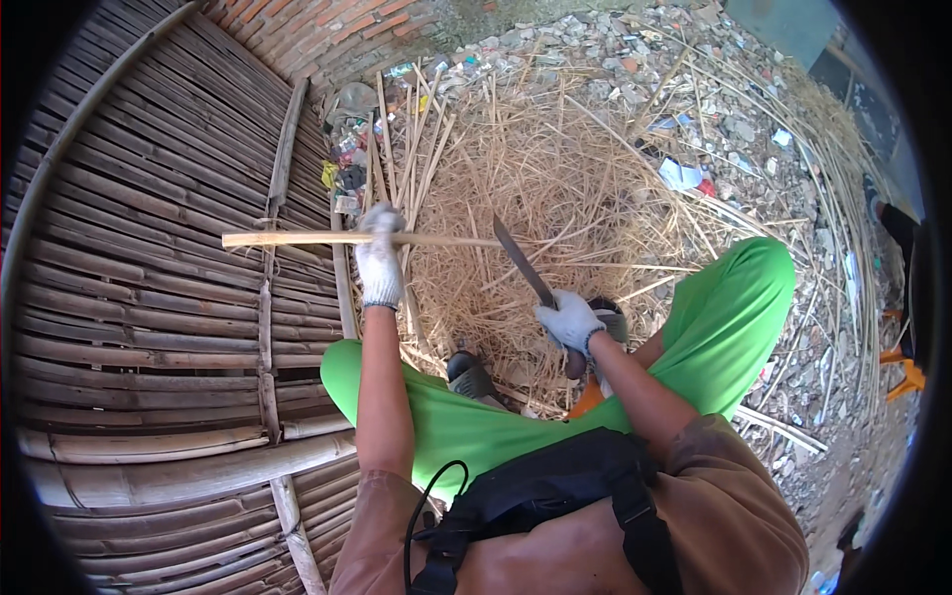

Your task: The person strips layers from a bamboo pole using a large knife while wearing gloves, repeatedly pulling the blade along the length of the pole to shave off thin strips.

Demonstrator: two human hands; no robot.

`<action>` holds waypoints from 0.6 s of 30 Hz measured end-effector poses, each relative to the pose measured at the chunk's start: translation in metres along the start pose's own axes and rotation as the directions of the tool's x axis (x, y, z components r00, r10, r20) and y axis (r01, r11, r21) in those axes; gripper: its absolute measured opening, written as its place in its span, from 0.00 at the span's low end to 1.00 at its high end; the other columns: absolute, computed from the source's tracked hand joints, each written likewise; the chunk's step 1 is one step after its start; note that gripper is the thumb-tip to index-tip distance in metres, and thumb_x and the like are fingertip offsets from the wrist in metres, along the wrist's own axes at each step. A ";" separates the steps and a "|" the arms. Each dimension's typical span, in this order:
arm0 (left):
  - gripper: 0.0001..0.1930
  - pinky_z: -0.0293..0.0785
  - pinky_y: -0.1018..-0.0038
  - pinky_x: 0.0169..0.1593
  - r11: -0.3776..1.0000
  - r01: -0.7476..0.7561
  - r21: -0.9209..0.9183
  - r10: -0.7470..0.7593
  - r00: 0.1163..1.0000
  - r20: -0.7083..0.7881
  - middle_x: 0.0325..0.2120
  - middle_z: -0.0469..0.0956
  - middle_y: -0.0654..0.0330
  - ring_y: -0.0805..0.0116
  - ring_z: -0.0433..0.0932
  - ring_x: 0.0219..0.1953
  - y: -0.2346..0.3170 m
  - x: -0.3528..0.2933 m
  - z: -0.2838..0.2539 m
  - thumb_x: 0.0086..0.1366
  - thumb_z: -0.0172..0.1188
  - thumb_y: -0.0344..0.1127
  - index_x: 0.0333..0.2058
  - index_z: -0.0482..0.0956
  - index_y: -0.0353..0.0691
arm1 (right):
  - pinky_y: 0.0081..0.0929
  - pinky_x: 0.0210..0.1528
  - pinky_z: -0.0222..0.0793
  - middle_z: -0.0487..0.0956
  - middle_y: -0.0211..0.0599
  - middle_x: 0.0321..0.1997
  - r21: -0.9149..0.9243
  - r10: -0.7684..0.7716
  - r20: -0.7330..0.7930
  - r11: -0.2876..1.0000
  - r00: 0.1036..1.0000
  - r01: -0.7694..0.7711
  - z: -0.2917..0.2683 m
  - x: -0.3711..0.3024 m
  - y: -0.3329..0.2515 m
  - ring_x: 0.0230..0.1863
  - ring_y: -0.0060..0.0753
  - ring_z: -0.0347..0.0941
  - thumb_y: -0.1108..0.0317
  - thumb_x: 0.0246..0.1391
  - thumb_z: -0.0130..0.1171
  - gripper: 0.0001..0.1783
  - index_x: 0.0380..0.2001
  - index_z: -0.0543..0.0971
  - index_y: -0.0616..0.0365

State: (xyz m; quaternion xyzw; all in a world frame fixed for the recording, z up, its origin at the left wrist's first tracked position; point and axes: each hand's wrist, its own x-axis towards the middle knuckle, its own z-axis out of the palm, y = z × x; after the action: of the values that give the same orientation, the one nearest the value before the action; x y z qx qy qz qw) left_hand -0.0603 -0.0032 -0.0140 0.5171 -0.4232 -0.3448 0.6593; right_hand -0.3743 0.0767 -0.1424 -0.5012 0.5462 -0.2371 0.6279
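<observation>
My left hand (379, 260), in a white knitted glove, is closed round the middle of a pale split bamboo strip (297, 238). The strip lies almost level across the view, its left end over the bamboo slats and its right end by the knife's tip. My right hand (572, 322), gloved too, grips the handle of a long dark-bladed knife (521, 260). Its blade slants up and to the left, with the tip at or very near the strip; whether they touch I cannot tell. Under both hands spreads a heap of bamboo shavings (535, 178).
A bamboo-slat panel (149, 297) fills the left side. Several cut strips (412, 149) lie beyond my left hand, below a brick wall (327, 30). Rubble and litter (764, 149) cover the ground at right. A person's dark-clothed leg (900, 238) and an orange stool (904, 375) show at the right edge.
</observation>
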 end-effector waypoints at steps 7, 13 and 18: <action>0.11 0.52 0.76 0.21 0.855 -0.084 -0.513 -0.031 0.977 -0.211 0.15 0.54 0.74 0.79 0.50 0.16 0.027 0.012 -0.035 0.74 0.59 0.41 0.41 0.80 0.39 | 0.42 0.35 0.79 0.83 0.47 0.29 -0.223 0.026 0.041 0.975 0.999 -0.016 0.021 0.023 0.024 0.28 0.44 0.83 0.58 0.61 0.59 0.20 0.48 0.79 0.62; 0.11 0.47 0.76 0.18 0.832 -0.051 -0.553 0.059 0.998 -0.004 0.13 0.52 0.75 0.80 0.48 0.13 0.019 0.012 -0.032 0.71 0.60 0.39 0.39 0.80 0.35 | 0.54 0.47 0.79 0.85 0.57 0.37 -0.450 -0.374 -0.034 0.834 0.927 0.320 0.079 0.011 -0.036 0.41 0.61 0.83 0.56 0.61 0.56 0.24 0.55 0.76 0.60; 0.11 0.52 0.76 0.16 0.845 -0.059 -0.532 0.071 0.997 0.002 0.12 0.56 0.74 0.80 0.51 0.11 0.024 -0.001 -0.022 0.69 0.59 0.37 0.36 0.80 0.33 | 0.60 0.35 0.77 0.84 0.53 0.29 -0.575 -0.389 0.080 0.734 0.918 0.361 0.086 0.012 -0.040 0.30 0.64 0.82 0.58 0.66 0.51 0.19 0.54 0.74 0.57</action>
State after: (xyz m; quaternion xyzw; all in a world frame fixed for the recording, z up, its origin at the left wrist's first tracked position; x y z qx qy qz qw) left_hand -0.0402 0.0119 0.0066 0.2963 -0.3358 -0.4314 0.7831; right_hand -0.2811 0.0834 -0.1210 -0.7620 0.4940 -0.1925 0.3718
